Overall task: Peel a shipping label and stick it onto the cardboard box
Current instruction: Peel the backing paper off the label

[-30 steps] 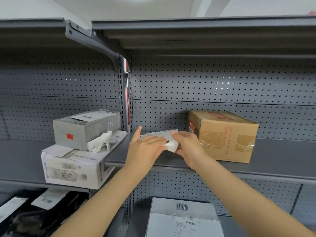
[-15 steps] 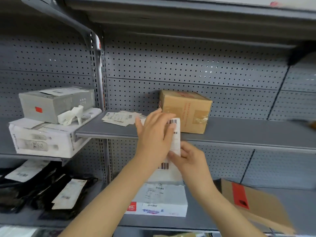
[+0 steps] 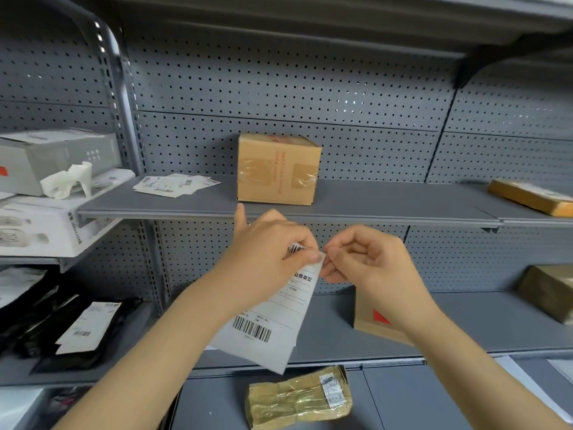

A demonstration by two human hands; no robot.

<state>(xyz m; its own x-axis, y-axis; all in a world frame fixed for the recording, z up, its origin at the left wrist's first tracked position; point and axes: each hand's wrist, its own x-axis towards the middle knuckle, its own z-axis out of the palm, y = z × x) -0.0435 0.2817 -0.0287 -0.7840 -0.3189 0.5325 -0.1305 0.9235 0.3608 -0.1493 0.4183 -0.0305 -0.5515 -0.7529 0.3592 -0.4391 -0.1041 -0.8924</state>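
Note:
I hold a white shipping label (image 3: 273,318) with barcodes upright in front of me, below the middle shelf. My left hand (image 3: 266,246) grips its upper part from the left. My right hand (image 3: 362,259) pinches the label's top right corner between thumb and forefinger. A brown cardboard box (image 3: 277,169) with red print and clear tape stands on the grey shelf (image 3: 372,203) above and behind my hands. A loose pile of more labels (image 3: 173,184) lies on that shelf to the box's left.
Grey and white boxes (image 3: 55,187) with crumpled paper are stacked at left. Black mailer bags (image 3: 62,324) lie lower left. A flat brown parcel (image 3: 530,197) sits at far right, another cardboard box (image 3: 375,321) behind my right wrist, and a taped parcel (image 3: 297,398) below.
I have drawn a label off the shelf pile and pulled it down toward me. My right hand has shifted from under the label to pinching its top corner.

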